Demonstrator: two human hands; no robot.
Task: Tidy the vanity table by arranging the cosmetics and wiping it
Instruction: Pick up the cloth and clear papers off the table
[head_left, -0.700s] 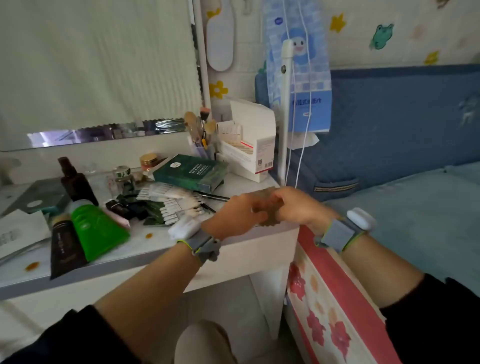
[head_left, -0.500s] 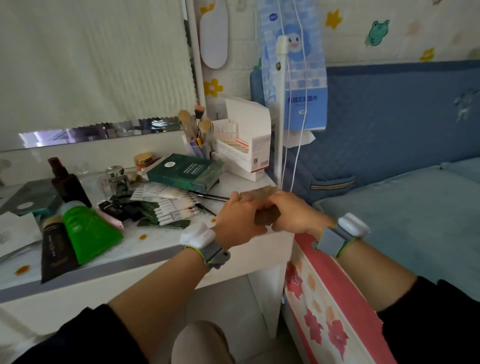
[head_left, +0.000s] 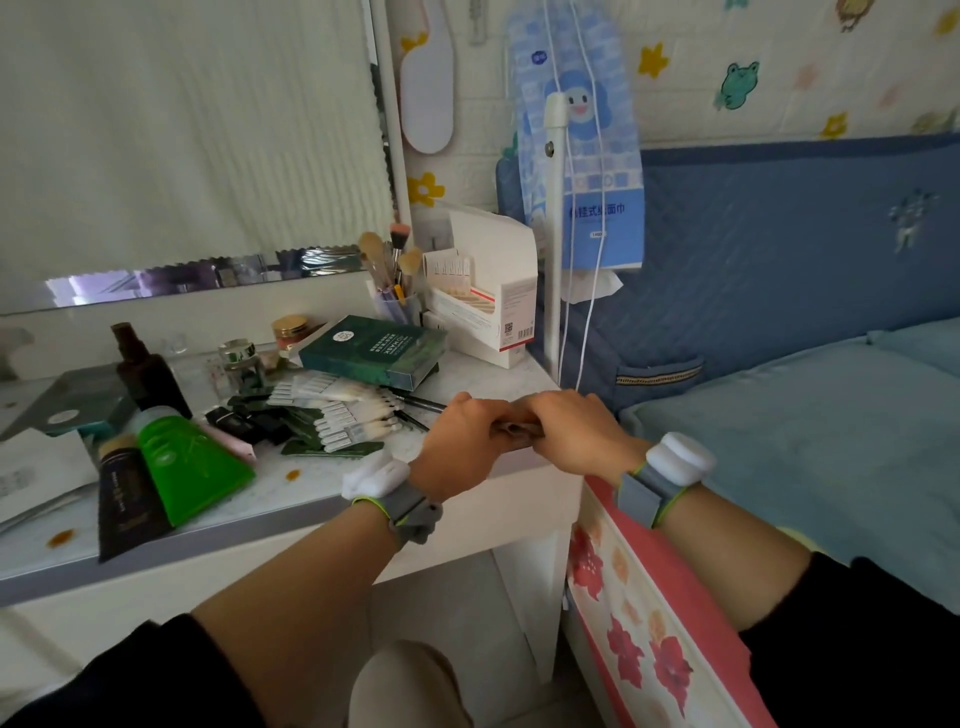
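While both hands meet at the vanity table's (head_left: 483, 375) front-right corner, left hand (head_left: 461, 442) & right hand (head_left: 577, 431) each curl round a small brown item (head_left: 515, 431). Can't tell what it is. Its long axis runs w/ the front edge. Cosmetics pile (head_left: 337, 411) lies left of the grip, mid-table, so prob. the left hand is nearer.

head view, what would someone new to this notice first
The left hand and right hand meet at the front right corner of the vanity table, both gripping a small brown object too hidden to identify. Next comes the bright green tube lying at the front left, beside a heap of cosmetics that spreads back to a dark green box.
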